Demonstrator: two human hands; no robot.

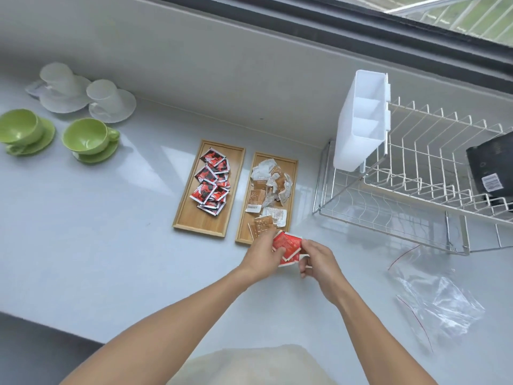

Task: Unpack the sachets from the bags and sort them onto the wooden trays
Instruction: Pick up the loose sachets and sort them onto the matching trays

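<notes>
Two wooden trays lie side by side on the white counter. The left tray carries a pile of red-and-black sachets. The right tray carries brown and white sachets, some crumpled. Just in front of the right tray's near end, my left hand and my right hand together hold a small stack of red sachets. The left hand grips the stack's left side, and the right hand pinches its right edge. Two empty clear zip bags with red seal lines lie on the counter to the right.
A wire dish rack with a white cutlery holder stands at the right, with a black object in it. Two green cups on saucers and two frosted cups on saucers sit far left. The counter edge runs along the lower left.
</notes>
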